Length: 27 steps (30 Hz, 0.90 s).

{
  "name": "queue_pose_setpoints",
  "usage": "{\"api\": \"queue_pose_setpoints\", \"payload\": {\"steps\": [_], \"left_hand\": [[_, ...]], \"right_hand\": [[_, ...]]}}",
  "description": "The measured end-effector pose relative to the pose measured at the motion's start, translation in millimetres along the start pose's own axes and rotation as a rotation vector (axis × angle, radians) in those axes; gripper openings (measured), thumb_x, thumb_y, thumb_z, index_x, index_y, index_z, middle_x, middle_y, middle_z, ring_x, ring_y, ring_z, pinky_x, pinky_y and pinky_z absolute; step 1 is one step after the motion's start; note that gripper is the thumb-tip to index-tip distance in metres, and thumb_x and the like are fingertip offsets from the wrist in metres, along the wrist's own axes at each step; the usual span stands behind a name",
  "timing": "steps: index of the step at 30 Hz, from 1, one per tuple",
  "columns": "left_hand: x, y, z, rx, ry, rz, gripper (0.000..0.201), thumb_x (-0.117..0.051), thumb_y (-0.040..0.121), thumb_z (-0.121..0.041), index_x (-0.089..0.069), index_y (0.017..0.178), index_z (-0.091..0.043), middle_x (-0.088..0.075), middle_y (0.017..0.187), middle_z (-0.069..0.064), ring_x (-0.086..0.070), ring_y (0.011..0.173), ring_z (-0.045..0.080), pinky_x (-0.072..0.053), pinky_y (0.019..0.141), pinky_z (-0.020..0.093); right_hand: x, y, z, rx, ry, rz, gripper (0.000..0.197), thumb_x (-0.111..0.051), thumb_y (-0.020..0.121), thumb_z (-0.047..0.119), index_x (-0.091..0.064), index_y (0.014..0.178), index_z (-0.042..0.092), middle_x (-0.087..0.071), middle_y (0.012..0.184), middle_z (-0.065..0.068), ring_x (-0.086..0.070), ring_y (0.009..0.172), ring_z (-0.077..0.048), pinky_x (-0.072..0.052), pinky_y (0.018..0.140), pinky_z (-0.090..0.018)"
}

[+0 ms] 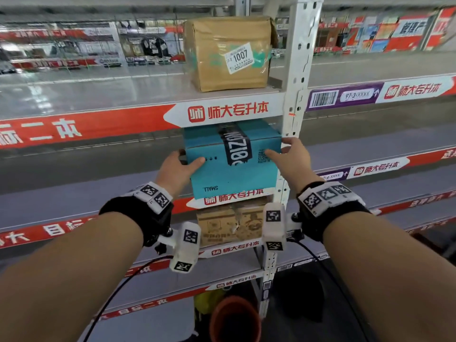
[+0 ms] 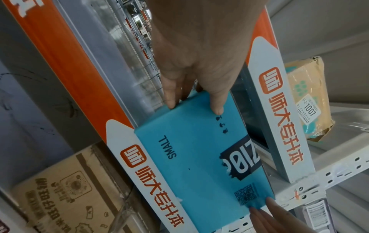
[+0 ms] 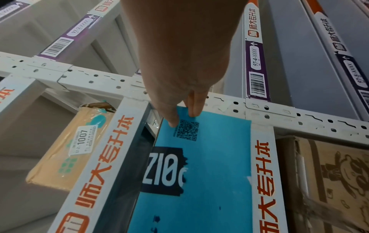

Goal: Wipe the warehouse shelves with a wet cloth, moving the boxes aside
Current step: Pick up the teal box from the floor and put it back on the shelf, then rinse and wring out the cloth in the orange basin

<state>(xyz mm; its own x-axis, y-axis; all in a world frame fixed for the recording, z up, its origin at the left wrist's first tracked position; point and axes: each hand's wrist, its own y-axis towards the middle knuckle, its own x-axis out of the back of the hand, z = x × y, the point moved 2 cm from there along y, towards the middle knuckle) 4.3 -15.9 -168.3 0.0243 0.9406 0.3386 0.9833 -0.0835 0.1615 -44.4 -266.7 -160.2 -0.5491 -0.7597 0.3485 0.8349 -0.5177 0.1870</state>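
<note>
Three boxes on the shelves: one blue box (image 1: 232,156), one brown box (image 1: 228,53) with a 1007 sticker, one brown box (image 1: 229,223) with drawings. Two hands. One orange pot (image 1: 234,319).

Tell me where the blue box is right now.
In the head view the blue box sits centre frame, gripped between the left hand and right hand, against the white upright post, below the taped brown carton.

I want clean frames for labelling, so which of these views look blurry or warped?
Head view: shelf rails bow from the wide lens, background smeared, blue box sharp. Left wrist view: scene tilted, left hand soft up close. Right wrist view: right hand blurred, box print crisp.
</note>
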Motion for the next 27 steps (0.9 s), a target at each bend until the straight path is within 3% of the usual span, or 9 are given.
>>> {"api": "queue_pose_setpoints", "payload": {"steps": [5,8,10,12,16,18,21,24,27], "left_hand": [[-6.8,27.9,7.1,-0.015,0.069,-0.019,0.031,-0.064,0.087,-0.03,-0.051,0.109,-0.013,-0.063,0.117,0.009,-0.062,0.105,0.027,-0.052,0.089,0.047],[-9.9,35.3,11.4,0.009,0.07,-0.041,0.046,-0.063,0.086,-0.034,-0.049,0.121,-0.008,-0.063,0.119,0.01,-0.062,0.104,0.027,-0.052,0.089,0.046],[-11.3,36.9,15.0,-0.001,0.084,-0.07,0.044,-0.062,0.087,-0.034,-0.05,0.12,-0.007,-0.062,0.116,0.007,-0.062,0.1,0.023,-0.053,0.088,0.042],[-14.0,32.6,18.1,-0.015,0.101,-0.106,0.04,-0.062,0.087,-0.034,-0.05,0.114,-0.006,-0.06,0.111,0.004,-0.06,0.097,0.02,-0.053,0.085,0.037],[-26.6,0.4,37.2,-0.05,0.139,-0.202,0.034,-0.063,0.085,-0.038,-0.041,0.093,-0.012,-0.054,0.098,0.011,-0.058,0.094,0.028,-0.053,0.077,0.043],[-45.5,-26.1,51.1,-0.056,0.155,-0.072,0.026,-0.061,0.086,-0.036,-0.044,0.085,-0.016,-0.055,0.088,0.01,-0.058,0.083,0.029,-0.05,0.071,0.043],[-81.7,-57.5,74.8,-0.056,0.205,0.27,0.018,-0.061,0.088,-0.029,-0.054,0.08,-0.014,-0.056,0.071,0.009,-0.055,0.066,0.026,-0.047,0.062,0.037],[-118.2,-75.4,112.9,0.007,0.283,0.49,0.02,-0.059,0.09,-0.031,-0.057,0.079,-0.014,-0.058,0.07,0.007,-0.055,0.061,0.02,-0.047,0.058,0.034],[-146.2,-94.2,165.6,0.116,0.246,0.631,0.018,-0.056,0.092,-0.025,-0.056,0.084,-0.009,-0.056,0.072,0.009,-0.053,0.063,0.019,-0.045,0.054,0.031]], "right_hand": [[-14.5,7.0,-7.7,0.042,-0.071,0.002,0.04,-0.062,0.09,0.019,-0.055,0.127,0.008,-0.061,0.118,-0.006,-0.058,0.109,-0.021,-0.049,0.096,-0.036],[-21.4,1.8,-17.5,0.054,-0.133,0.039,0.035,-0.058,0.091,0.018,-0.057,0.125,0.01,-0.058,0.116,-0.007,-0.056,0.101,-0.021,-0.049,0.092,-0.036],[-25.4,-2.7,-30.0,0.037,-0.152,0.055,0.032,-0.058,0.091,0.017,-0.057,0.122,0.011,-0.058,0.114,-0.008,-0.056,0.101,-0.022,-0.049,0.091,-0.037],[-27.5,-5.8,-46.0,0.015,-0.159,0.076,0.03,-0.058,0.091,0.016,-0.059,0.12,0.009,-0.059,0.109,-0.006,-0.057,0.101,-0.022,-0.047,0.086,-0.032],[-33.9,-13.5,-85.0,-0.02,-0.208,0.142,0.021,-0.055,0.091,0.014,-0.065,0.107,0.005,-0.066,0.104,-0.009,-0.06,0.099,-0.025,-0.042,0.08,-0.025],[-41.0,-22.7,-112.4,-0.067,-0.268,0.186,0.019,-0.053,0.091,0.015,-0.065,0.1,0.005,-0.067,0.102,-0.013,-0.06,0.098,-0.029,-0.039,0.077,-0.025],[-49.7,-43.2,-151.2,-0.145,-0.344,0.242,0.019,-0.051,0.09,0.015,-0.065,0.099,0.006,-0.066,0.101,-0.015,-0.06,0.099,-0.032,-0.038,0.074,-0.026],[-59.6,-61.0,-190.9,-0.191,-0.379,0.275,0.017,-0.051,0.09,0.015,-0.063,0.096,0.004,-0.063,0.091,-0.014,-0.06,0.089,-0.031,-0.039,0.07,-0.027],[-69.1,-80.9,-236.2,-0.246,-0.406,0.315,0.013,-0.051,0.09,0.017,-0.061,0.087,0.009,-0.061,0.087,-0.011,-0.061,0.093,-0.029,-0.035,0.07,-0.024]]}}
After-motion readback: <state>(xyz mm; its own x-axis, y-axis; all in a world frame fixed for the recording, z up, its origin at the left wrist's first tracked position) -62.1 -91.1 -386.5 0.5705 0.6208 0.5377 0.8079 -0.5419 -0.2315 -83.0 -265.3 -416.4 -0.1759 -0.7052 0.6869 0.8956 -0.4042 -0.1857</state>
